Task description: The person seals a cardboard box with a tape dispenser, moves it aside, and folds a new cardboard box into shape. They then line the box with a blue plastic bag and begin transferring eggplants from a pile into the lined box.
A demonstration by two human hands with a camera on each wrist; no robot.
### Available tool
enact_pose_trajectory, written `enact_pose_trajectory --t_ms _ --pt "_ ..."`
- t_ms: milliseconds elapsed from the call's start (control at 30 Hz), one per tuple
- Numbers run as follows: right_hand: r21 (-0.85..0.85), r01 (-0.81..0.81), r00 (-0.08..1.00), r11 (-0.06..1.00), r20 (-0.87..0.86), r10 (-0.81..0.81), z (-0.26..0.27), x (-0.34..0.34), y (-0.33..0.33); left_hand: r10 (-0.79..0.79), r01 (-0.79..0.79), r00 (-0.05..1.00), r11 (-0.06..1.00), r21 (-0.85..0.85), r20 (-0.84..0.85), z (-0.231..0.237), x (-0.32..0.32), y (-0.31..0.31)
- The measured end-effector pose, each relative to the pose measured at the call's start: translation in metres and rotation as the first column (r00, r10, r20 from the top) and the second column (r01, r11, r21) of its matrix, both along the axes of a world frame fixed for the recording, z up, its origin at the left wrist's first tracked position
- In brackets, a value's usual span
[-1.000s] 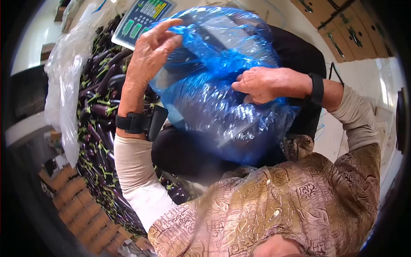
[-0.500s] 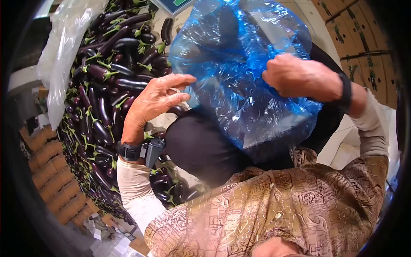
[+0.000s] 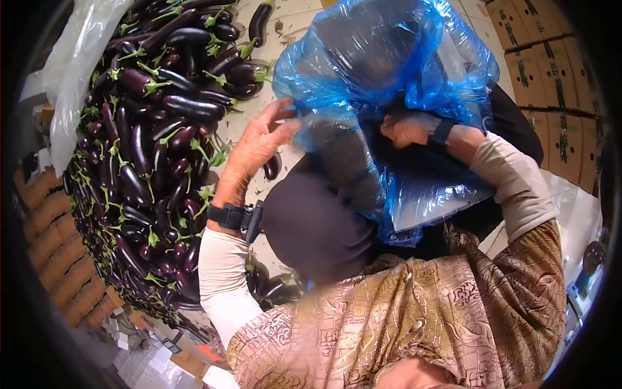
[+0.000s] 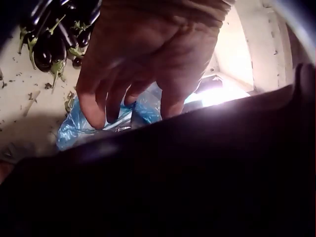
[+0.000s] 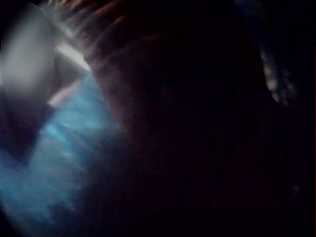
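Note:
A large blue plastic bag (image 3: 363, 71) spreads over the person's lap, its mouth parted around a dark hollow. The left hand (image 3: 265, 139) is at the bag's left edge, thumb and fingers bent and apart. In the left wrist view, the fingertips of the left hand (image 4: 148, 64) reach down to the blue plastic. The right hand (image 3: 409, 129) reaches into the hollow, fingers bent, with plastic around it. I cannot tell whether it pinches the bag. The right wrist view is dark and blurred, with blue plastic (image 5: 69, 143) at left.
A big heap of eggplants (image 3: 142, 149) covers the floor at left, with a loose eggplant (image 3: 261, 23) near the top. Clear plastic sheeting (image 3: 81, 71) hangs over the heap's far left side. Stacked cardboard boxes (image 3: 544, 71) stand at upper right. The person's knee (image 3: 317, 220) is below the bag.
The left hand has come down from the bag's top to its left edge. The right hand has moved from on top of the plastic into the bag's parted mouth. The scale has left the view.

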State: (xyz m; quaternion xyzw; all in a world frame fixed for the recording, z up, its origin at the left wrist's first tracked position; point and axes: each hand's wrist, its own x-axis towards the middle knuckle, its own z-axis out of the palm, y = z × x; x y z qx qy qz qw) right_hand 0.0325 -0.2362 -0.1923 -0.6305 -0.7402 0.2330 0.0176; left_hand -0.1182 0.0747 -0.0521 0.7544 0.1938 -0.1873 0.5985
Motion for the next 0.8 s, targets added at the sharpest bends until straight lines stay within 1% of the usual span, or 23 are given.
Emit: enact_pose_trajectory --t_ms 33,100,133,167,200,233,267,300,333,367,400,433,467,500,533,567,600,633,700,733,767,800 --pt "0.037 0.024 0.997 0.999 -0.073 -0.021 0.015 -0.002 0.000 0.002 -0.002 1.000 1.000 -0.010 0.002 -0.004 0.002 -0.003" --pt "0.103 0.073 0.972 0.992 -0.230 -0.048 0.055 -0.007 0.002 -0.027 0.029 0.993 0.999 0.019 -0.111 -0.011 0.000 -0.007" --pt "-0.202 0.078 0.979 0.976 -0.169 -0.113 0.098 -0.010 0.019 -0.021 0.021 0.996 1.000 0.001 -0.087 -0.021 0.000 -0.003" --pt "-0.486 0.097 0.984 0.868 -0.086 -0.159 0.133 -0.011 0.037 -0.020 0.020 0.996 1.000 -0.006 -0.086 -0.026 0.001 -0.001" --pt "-0.492 0.097 0.984 0.865 -0.083 -0.158 0.139 -0.007 0.038 0.075 -0.080 0.995 0.994 -0.078 -0.062 -0.030 0.003 0.000" --pt "-0.406 0.277 0.948 0.871 -0.031 -0.317 0.141 -0.003 0.039 0.171 -0.176 0.984 0.973 -0.150 -0.045 -0.034 0.005 0.001" --pt "-0.308 0.448 0.883 0.839 0.002 -0.470 0.141 0.002 0.041 0.182 -0.187 0.982 0.967 -0.174 -0.042 -0.038 0.007 0.003" --pt "0.348 0.183 0.862 0.920 0.394 -0.320 0.123 0.003 0.039 0.184 -0.189 0.982 0.966 -0.175 -0.043 -0.038 0.010 0.001" --pt "0.399 0.314 0.765 0.861 0.430 -0.479 0.105 0.016 0.042 0.154 -0.156 0.988 0.971 -0.182 -0.025 -0.037 0.014 -0.003" --pt "0.246 0.540 0.833 0.805 -0.015 -0.554 0.072 0.050 0.054 0.122 -0.122 0.992 0.975 -0.187 -0.010 -0.036 0.015 -0.005" --pt "-0.001 0.662 0.671 0.749 -0.443 -0.594 0.039 0.082 0.063 0.119 -0.120 0.993 0.975 -0.186 -0.016 -0.037 0.013 -0.006" --pt "-0.004 0.666 0.666 0.746 -0.446 -0.598 0.031 0.097 0.057 0.137 -0.141 0.990 0.970 -0.199 -0.031 -0.037 0.011 -0.007" --pt "0.118 0.628 0.763 0.769 -0.291 -0.578 0.030 0.107 0.051 0.155 -0.160 0.987 0.964 -0.211 -0.041 -0.038 0.012 -0.007" --pt "0.226 0.566 0.824 0.793 -0.121 -0.553 0.026 0.112 0.046 0.148 -0.155 0.988 0.965 -0.212 -0.045 -0.037 0.010 -0.007" --pt "0.222 0.569 0.822 0.792 -0.122 -0.556 0.019 0.111 0.046 0.157 -0.165 0.986 0.961 -0.224 -0.051 -0.035 0.008 -0.006" --pt "-0.053 0.617 0.781 0.785 -0.088 -0.619 0.017 0.106 0.054 0.171 -0.179 0.984 0.955 -0.236 -0.056 -0.035 0.005 -0.004" --pt "-0.323 0.624 0.744 0.712 -0.034 -0.667 0.016 0.102 0.061 0.174 -0.183 0.983 0.953 -0.240 -0.060 -0.037 0.004 -0.003" --pt "-0.331 0.622 0.744 0.710 -0.034 -0.668 0.017 0.095 0.060 0.176 -0.189 0.982 0.948 -0.258 -0.070 -0.040 0.003 -0.002" --pt "-0.162 0.482 0.867 0.861 -0.053 -0.495 0.039 0.071 0.053 0.170 -0.184 0.983 0.942 -0.281 -0.075 -0.045 0.005 -0.004" --pt "-0.166 0.489 0.863 0.857 -0.049 -0.502 0.026 0.057 0.044 0.141 -0.147 0.989 0.950 -0.276 -0.043 -0.047 0.006 -0.007" --pt "-0.042 0.180 0.923 0.983 0.354 -0.153 0.000 0.039 0.035 0.111 -0.109 0.994 0.957 -0.269 -0.009 -0.050 0.008 -0.009" --pt "-0.071 -0.179 0.684 0.981 0.708 0.176 -0.014 0.030 0.029 0.114 -0.102 0.993 0.947 -0.304 0.024 -0.054 0.010 -0.014"
